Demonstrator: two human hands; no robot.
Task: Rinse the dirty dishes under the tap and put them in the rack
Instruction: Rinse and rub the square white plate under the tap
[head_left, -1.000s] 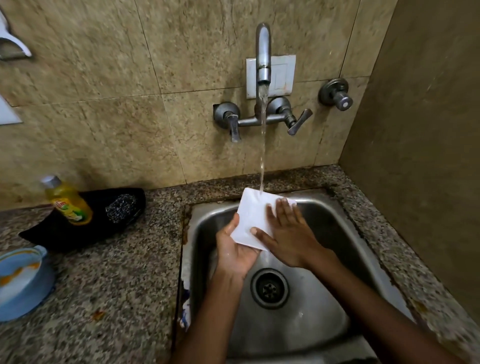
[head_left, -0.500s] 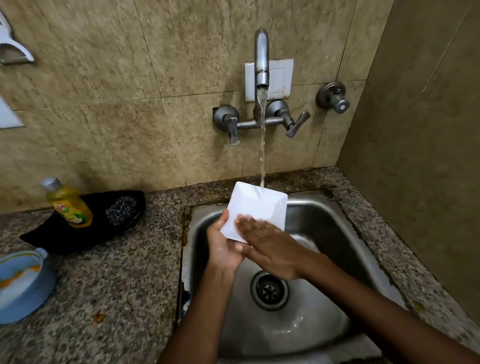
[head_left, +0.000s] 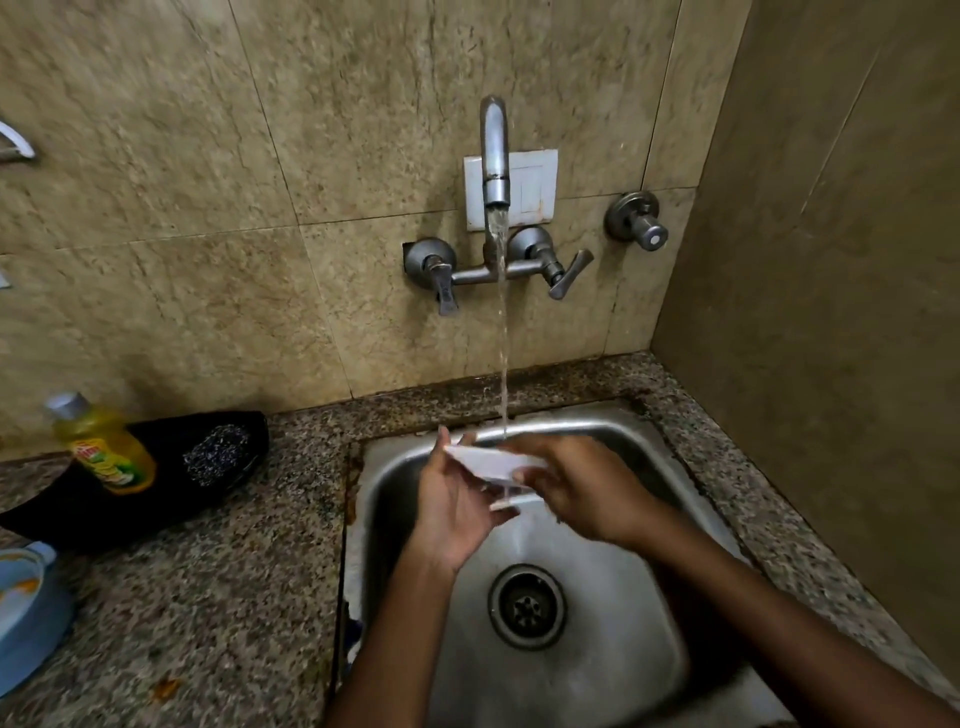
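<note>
I see rinse step: white square plate (head_left: 491, 460) tipped under tap (head_left: 495, 156) water, over sink (head_left: 613, 649). L hand (head_left: 457, 499) holds plate, R hand (head_left: 587, 488) grips other edge. Next: needs rack, not in view.

A white square dish (head_left: 491, 460), tilted nearly edge-on, sits under the running tap (head_left: 495, 156) at 12 o'clock above the sink (head_left: 613, 649).

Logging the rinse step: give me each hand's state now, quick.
Left hand: holds the white square plate from below, thumb on its edge.
Right hand: grips the plate's right side, under the water stream.
</note>
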